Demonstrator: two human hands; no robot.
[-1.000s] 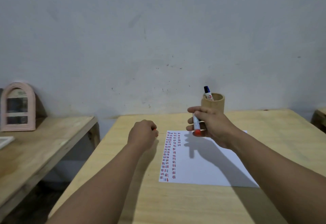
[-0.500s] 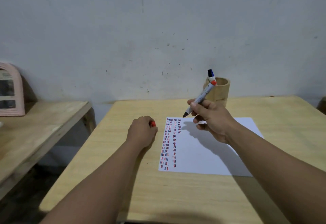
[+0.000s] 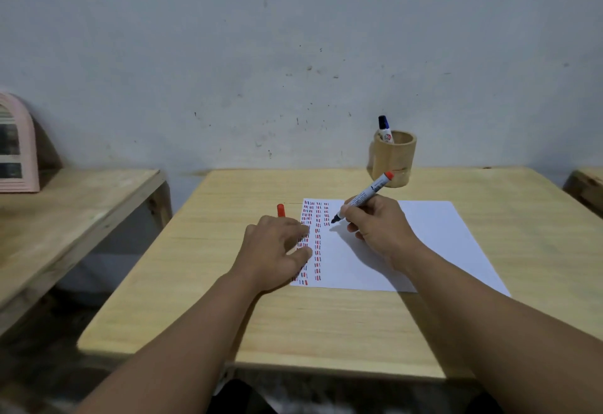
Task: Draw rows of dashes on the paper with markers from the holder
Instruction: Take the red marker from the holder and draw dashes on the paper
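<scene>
Flat white rectangular paper sheet [image 3: 408, 244] lying on pale smooth wooden table [image 3: 326, 322], columns of short red and dark dashes [image 3: 315, 240] filling its left edge. Slim white-barrelled marker with red end [image 3: 363, 197] tilted over the sheet, dark tip hovering beside the dashes, pinched between fingers of right hand [image 3: 378, 227]. Left hand [image 3: 274, 250] spread loosely, fingers unfolded, resting across the sheet's left border, gripping nothing. Small red cylindrical cap [image 3: 281, 210] lying on the wood just left of the sheet's far corner. Round bamboo-like holder [image 3: 394, 159] beyond the sheet, blue-capped marker [image 3: 385, 129] standing inside. Scuffed grey plaster wall [image 3: 293, 54] behind; rough plank bench [image 3: 65, 217] left of the sheet, bearing arched pink frame [image 3: 16, 146].
</scene>
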